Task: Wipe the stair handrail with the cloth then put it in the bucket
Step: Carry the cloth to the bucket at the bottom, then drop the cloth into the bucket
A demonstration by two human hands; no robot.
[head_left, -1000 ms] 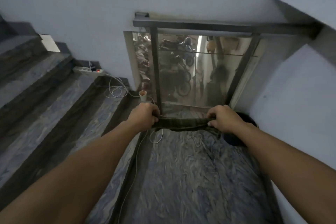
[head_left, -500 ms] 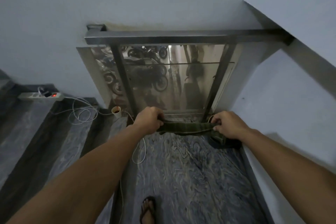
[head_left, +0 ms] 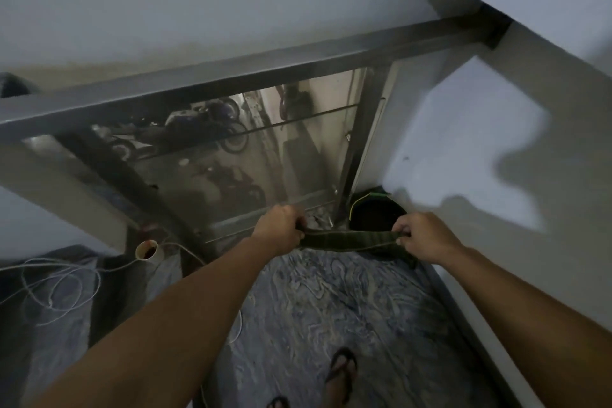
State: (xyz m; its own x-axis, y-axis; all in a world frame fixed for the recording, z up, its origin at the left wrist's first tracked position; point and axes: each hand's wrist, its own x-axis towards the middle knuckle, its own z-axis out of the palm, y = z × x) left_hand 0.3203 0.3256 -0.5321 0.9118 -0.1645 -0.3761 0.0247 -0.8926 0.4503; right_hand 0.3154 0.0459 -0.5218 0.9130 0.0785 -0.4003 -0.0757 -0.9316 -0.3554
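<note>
Cloth (head_left: 351, 238) stretched taut between left hand (head_left: 277, 228) and right hand (head_left: 424, 235), both clenched on its ends, just above bucket (head_left: 376, 215) in corner. Rail (head_left: 231, 73) untouched now; wiping judged done, drop into bucket left.

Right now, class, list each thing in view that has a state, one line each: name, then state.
cloth: stretched taut between both hands, off the handrail
left hand: closed on the cloth's left end
right hand: closed on the cloth's right end
bucket: upright in the corner, open-topped, cloth not in it
handrail: untouched
cup: tipped on the floor
</note>
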